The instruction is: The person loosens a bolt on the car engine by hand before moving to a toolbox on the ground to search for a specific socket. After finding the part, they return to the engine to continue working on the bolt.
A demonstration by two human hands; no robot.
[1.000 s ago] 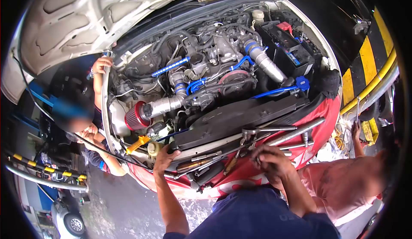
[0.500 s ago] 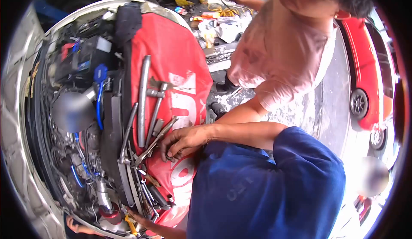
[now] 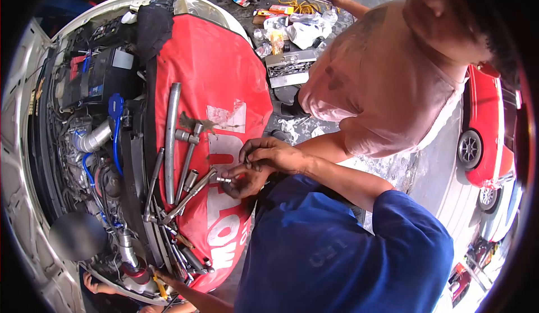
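Note:
My right hand [image 3: 272, 154] is over the red fender cover [image 3: 210, 60], its fingers curled and thumb pressed in; anything inside them is hidden. Just below it, a co-worker's hand [image 3: 244, 182] pinches a small metal socket [image 3: 223, 180]. My left hand [image 3: 161, 275] lies at the lower left beside a yellow handle [image 3: 160, 288]; its fingers are too small to make out. Left of the right hand lie a long metal pipe [image 3: 173, 144], a bar with a socket head [image 3: 187, 155], a loose socket [image 3: 191, 179] and a ratchet [image 3: 193, 194].
The engine bay [image 3: 92, 139] with its battery [image 3: 112, 74] borders the cover on the left. A co-worker in a pink shirt [image 3: 370, 82] stands close by. A socket set case [image 3: 289, 68] and plastic bags [image 3: 307, 32] are on the floor. A red car [image 3: 487, 127] stands to the right.
My right hand has lifted off the tools and moved up and right. The co-worker's hand with the small socket now shows beneath it. The whole view has shifted slightly.

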